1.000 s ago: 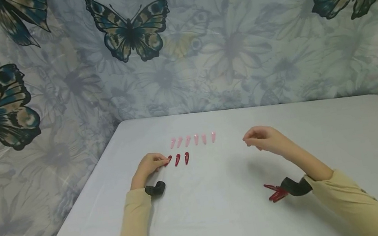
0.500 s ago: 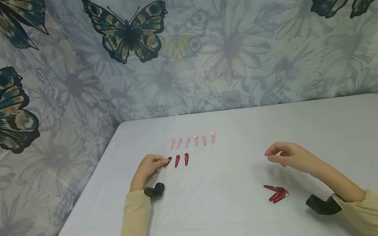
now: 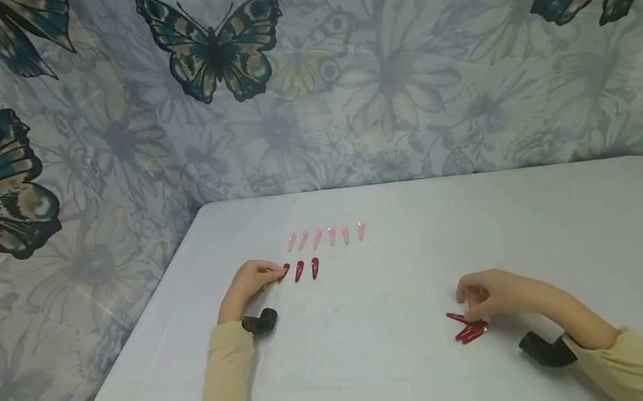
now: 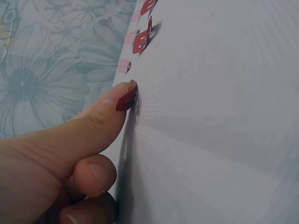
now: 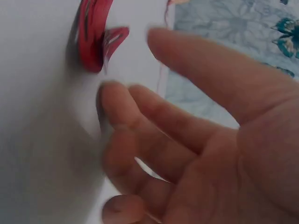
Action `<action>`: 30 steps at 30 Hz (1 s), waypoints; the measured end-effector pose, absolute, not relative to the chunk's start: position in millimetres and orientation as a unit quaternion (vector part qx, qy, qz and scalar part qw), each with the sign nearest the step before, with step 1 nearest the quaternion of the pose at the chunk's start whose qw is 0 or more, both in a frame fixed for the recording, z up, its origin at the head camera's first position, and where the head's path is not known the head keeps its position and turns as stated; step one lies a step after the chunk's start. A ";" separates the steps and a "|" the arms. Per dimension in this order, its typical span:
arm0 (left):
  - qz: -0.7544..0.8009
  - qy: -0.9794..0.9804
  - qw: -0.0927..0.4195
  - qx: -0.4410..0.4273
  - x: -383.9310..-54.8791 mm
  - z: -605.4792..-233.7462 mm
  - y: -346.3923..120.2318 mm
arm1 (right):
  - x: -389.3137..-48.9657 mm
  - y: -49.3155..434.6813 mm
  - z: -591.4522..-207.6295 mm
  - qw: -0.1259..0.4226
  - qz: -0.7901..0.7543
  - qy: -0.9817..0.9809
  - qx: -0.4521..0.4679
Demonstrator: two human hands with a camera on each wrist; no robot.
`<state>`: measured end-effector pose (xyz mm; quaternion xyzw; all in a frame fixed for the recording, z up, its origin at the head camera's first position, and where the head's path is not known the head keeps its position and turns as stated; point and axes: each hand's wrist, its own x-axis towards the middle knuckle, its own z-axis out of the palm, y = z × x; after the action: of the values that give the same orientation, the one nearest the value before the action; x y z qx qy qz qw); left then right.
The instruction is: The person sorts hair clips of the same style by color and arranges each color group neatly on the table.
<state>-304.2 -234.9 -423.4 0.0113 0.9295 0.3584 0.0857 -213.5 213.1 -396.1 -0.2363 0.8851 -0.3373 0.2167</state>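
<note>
My left hand [image 3: 252, 278] pinches a red snap hair clip [image 3: 286, 270] at the left end of a short row on the table. In the left wrist view, the thumb lies against this red clip [image 4: 126, 99]. Two more red hair clips [image 3: 299, 271] lie just right of it. Over a small loose pile of red hair clips [image 3: 473, 332] is my right hand [image 3: 503, 291], thumb and fingers apart. The right wrist view has the piled clips [image 5: 93, 37] just beyond the fingertips, with nothing held.
A row of several pink hair clips [image 3: 331, 235] lies behind the red row. The white table [image 3: 387, 372] meets a butterfly-patterned wall [image 3: 390, 77] at the back and left. Dark wrist mounts [image 3: 546, 349] stick out from both sleeves, close above the table.
My right hand has moved right, then down and toward me to the red clip pile. The left hand stays at the leftmost red clip.
</note>
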 end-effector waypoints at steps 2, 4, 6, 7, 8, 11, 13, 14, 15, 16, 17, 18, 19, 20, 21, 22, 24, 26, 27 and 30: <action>0.366 0.926 0.091 0.012 -305.2 -423.6 -236.5 | -211.2 211.7 -396.5 0.234 -0.323 0.889 -0.227; 0.369 0.924 0.098 0.012 -306.9 -424.3 -238.2 | -208.7 209.4 -397.0 0.238 -0.311 0.894 -0.218; 0.372 0.923 0.096 0.025 -308.2 -425.7 -240.5 | -206.9 207.3 -397.3 0.233 -0.305 0.898 -0.218; 0.373 0.922 0.096 0.027 -309.0 -426.2 -241.1 | -206.4 206.6 -397.4 0.229 -0.303 0.899 -0.218; 0.371 0.923 0.095 0.029 -309.6 -426.6 -241.4 | -206.0 206.3 -397.1 0.225 -0.301 0.900 -0.220; 0.370 0.924 0.092 0.029 -310.3 -426.8 -240.2 | -206.4 207.5 -396.9 0.215 -0.304 0.899 -0.231; 0.363 0.927 0.095 0.016 -309.5 -425.3 -238.2 | -206.8 208.3 -397.1 0.215 -0.310 0.895 -0.237; 0.357 0.929 0.092 0.015 -308.7 -424.9 -237.7 | -207.3 208.4 -397.4 0.216 -0.314 0.893 -0.238; 0.354 0.931 0.091 0.012 -307.8 -424.2 -236.9 | -207.5 208.4 -397.8 0.216 -0.315 0.892 -0.242; 0.348 0.933 0.089 0.010 -307.1 -423.4 -236.5 | -207.8 208.3 -398.2 0.217 -0.317 0.891 -0.243; 0.343 0.935 0.087 0.010 -306.5 -423.0 -236.6 | -208.1 208.0 -398.7 0.217 -0.318 0.890 -0.244; 0.339 0.937 0.086 0.010 -305.9 -422.6 -236.6 | -208.3 207.7 -399.1 0.216 -0.317 0.890 -0.245; 0.338 0.937 0.084 0.009 -305.5 -422.3 -236.4 | -208.5 207.6 -399.6 0.215 -0.316 0.891 -0.246; 0.338 0.937 0.083 0.009 -305.2 -422.1 -236.4 | -208.6 207.4 -400.0 0.214 -0.316 0.891 -0.246; 0.338 0.937 0.084 0.010 -305.0 -422.0 -236.4 | -208.7 207.4 -400.3 0.212 -0.315 0.892 -0.247; 0.338 0.937 0.085 0.011 -304.9 -422.2 -236.5 | -208.7 207.4 -400.6 0.212 -0.315 0.892 -0.247; 0.342 0.936 0.087 0.009 -304.6 -422.2 -236.2 | -208.8 207.6 -400.8 0.211 -0.316 0.891 -0.248; 0.345 0.935 0.087 0.008 -304.6 -422.6 -235.8 | -209.0 207.8 -400.8 0.210 -0.318 0.891 -0.248; 0.346 0.934 0.087 0.010 -304.4 -422.6 -235.6 | -209.0 207.9 -400.8 0.210 -0.318 0.891 -0.248; 0.349 0.933 0.088 0.008 -303.6 -422.5 -234.7 | -209.7 208.3 -401.1 0.210 -0.316 0.891 -0.249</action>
<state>-303.6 -234.7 -422.5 0.0076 0.9330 0.3487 0.0882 -209.7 208.3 -401.1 -0.2492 0.8912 -0.3157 0.2099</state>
